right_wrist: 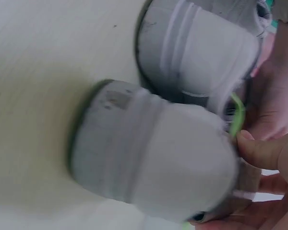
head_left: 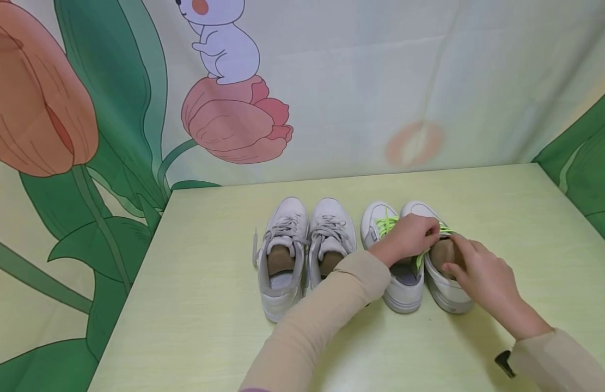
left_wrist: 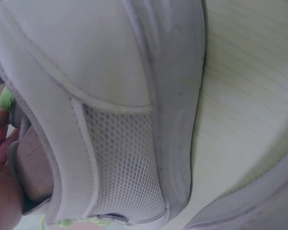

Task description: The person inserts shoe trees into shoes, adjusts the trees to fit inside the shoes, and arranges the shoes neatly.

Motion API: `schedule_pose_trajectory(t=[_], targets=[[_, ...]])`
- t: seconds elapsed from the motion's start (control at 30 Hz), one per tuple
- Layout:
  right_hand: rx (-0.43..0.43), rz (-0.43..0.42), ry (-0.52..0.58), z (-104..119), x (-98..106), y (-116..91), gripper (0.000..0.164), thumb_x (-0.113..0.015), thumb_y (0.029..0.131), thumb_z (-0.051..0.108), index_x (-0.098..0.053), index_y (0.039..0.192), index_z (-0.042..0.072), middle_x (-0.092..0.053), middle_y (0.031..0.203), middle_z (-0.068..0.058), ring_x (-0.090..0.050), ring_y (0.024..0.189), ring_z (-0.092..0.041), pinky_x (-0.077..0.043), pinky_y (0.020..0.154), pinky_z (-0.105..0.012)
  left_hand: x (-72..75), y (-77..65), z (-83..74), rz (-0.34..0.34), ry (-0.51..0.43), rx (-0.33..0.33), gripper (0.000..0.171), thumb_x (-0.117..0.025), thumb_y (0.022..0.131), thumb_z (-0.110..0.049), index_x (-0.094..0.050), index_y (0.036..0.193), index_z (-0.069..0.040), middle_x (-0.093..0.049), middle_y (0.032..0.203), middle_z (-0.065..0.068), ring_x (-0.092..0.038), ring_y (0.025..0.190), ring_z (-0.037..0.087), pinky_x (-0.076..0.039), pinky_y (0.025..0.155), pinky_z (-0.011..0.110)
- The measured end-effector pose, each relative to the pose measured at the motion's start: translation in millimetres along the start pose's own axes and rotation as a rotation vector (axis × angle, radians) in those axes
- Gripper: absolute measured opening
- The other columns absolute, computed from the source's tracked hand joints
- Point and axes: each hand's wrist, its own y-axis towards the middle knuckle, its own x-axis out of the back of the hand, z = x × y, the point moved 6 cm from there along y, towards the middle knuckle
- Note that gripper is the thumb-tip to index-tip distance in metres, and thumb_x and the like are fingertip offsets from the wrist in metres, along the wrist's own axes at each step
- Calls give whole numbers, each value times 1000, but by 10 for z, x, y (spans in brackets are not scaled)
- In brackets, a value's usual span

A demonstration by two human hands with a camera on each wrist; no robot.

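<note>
Two white sneakers with green shoelaces stand side by side, toes away from me. Over the laces of the rightmost sneaker (head_left: 451, 296), my left hand (head_left: 414, 235) has curled fingers, pinching at the green shoelace (head_left: 420, 260). Below the fingers a lace end hangs. My right hand (head_left: 486, 275) reaches in from the right, thumb and fingers spread apart around the brown tongue (head_left: 441, 253) at the shoe's opening. Its thumb is close to the green lace in the right wrist view. The other green-laced sneaker (head_left: 402, 298) is partly hidden under my left wrist.
To the left stands a second pair, a grey-white sneaker (head_left: 277, 302) with grey laces and its mate (head_left: 332, 215), partly covered by my left sleeve (head_left: 312, 321). All sit on a pale yellow-green table (head_left: 194, 305). A printed cloth (head_left: 341, 98) hangs behind the table's far edge.
</note>
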Motion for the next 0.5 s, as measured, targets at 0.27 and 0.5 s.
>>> schedule_pose_trajectory(t=[0.27, 0.5], targets=[[-1, -80, -23, -21, -79, -15, 55, -69, 73, 19, -43, 118, 2, -52, 107, -29, -56, 68, -46, -40, 44, -48, 11, -17, -24, 5, -9, 7, 11, -50, 90, -25, -58, 86, -19, -55, 76, -10, -49, 71, 4, -35, 63, 13], [6, -146, -30, 29, -109, -51, 58, -70, 73, 17, -43, 121, 0, -50, 108, -29, -56, 69, -45, -41, 44, -49, 18, -23, -8, 5, -3, 6, 11, -49, 90, -24, -58, 86, -19, -55, 76, -10, -49, 70, 4, -35, 62, 13]])
